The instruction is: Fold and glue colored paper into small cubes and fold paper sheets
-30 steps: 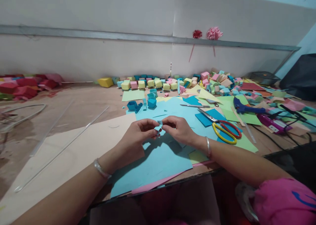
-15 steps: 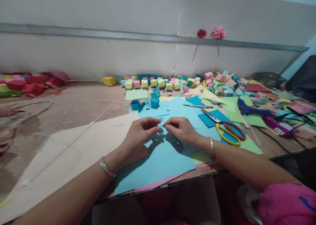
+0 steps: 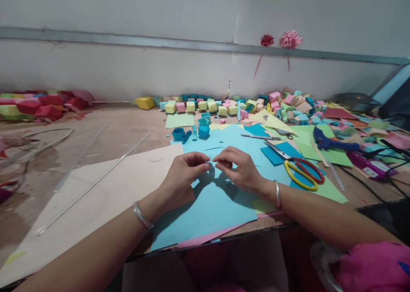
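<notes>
My left hand [image 3: 191, 170] is closed in a pinch above a light blue paper sheet [image 3: 205, 217]. A tiny dark bit shows at its fingertips, too small to name. Just to its right, my right hand [image 3: 238, 167] is also pinched, its fingertips almost meeting those of the left; whatever it holds is hidden. Beyond the hands stand small folded blue paper boxes [image 3: 203, 131], beside a zigzag-cut blue paper strip [image 3: 186, 136]. Scissors [image 3: 301, 174] with one red and one yellow handle lie right of my right hand, on darker blue paper [image 3: 272, 155].
A scalpel-like knife [image 3: 259, 137] lies behind the scissors. Farther right are a blue glue gun [image 3: 333, 141], a purple device [image 3: 370, 166] and cables. Coloured paper boxes [image 3: 211, 107] line the wall. Clear sticks [image 3: 96, 183] and a pale sheet [image 3: 121, 193] lie left. At the left edge, another person's hand [image 3: 16, 141] shows.
The view has shifted slightly, so everything sits a little farther right. My fingertips have come closer together, and the small bluish piece seen between them is now mostly hidden.
</notes>
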Demonstrator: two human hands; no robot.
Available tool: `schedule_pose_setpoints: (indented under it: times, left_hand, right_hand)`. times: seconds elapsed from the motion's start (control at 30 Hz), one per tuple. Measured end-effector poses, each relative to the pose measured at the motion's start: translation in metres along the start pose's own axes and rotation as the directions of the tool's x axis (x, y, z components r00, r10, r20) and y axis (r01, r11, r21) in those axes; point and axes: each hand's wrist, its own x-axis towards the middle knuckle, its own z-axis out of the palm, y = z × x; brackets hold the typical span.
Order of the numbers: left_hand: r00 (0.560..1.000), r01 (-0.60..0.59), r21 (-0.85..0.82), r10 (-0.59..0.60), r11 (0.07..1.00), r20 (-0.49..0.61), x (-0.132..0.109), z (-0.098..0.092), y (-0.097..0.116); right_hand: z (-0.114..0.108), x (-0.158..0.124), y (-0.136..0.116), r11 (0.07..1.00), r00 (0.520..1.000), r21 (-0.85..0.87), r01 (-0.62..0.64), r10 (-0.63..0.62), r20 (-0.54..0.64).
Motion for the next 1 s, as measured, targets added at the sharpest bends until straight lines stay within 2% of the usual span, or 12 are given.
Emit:
schedule_pose_setpoints:
  times: [0.23,0.4,0.53,0.83,1.0]
  left_hand:
    - [1.0,0.021,-0.029,-0.021,0.999,0.007,-0.003,0.002,-0.003]
    - [1.0,0.007,-0.008,-0.007,1.0,0.009,-0.004,0.005,-0.002]
    - [1.0,-0.001,0.013,0.001,1.0,-0.003,-0.004,0.005,-0.004]
    - [0.999,-0.016,0.107,0.02,0.994,-0.039,-0.005,0.008,-0.005]
    - [0.985,-0.163,0.238,0.171,0.958,-0.013,-0.004,0.007,0.0]
  right_hand:
    - [0.005,-0.003,0.001,0.993,0.998,-0.104,0.062,-0.06,0.021]
    - [0.008,-0.006,0.006,0.979,0.995,-0.181,0.097,-0.102,-0.016]
    - [0.009,-0.006,0.005,0.979,0.994,-0.172,0.109,-0.113,-0.009]
    - [0.008,-0.004,-0.004,0.998,1.0,-0.063,-0.009,0.008,-0.006]
    - [0.01,-0.004,-0.006,0.998,0.998,0.013,-0.061,0.061,-0.021]
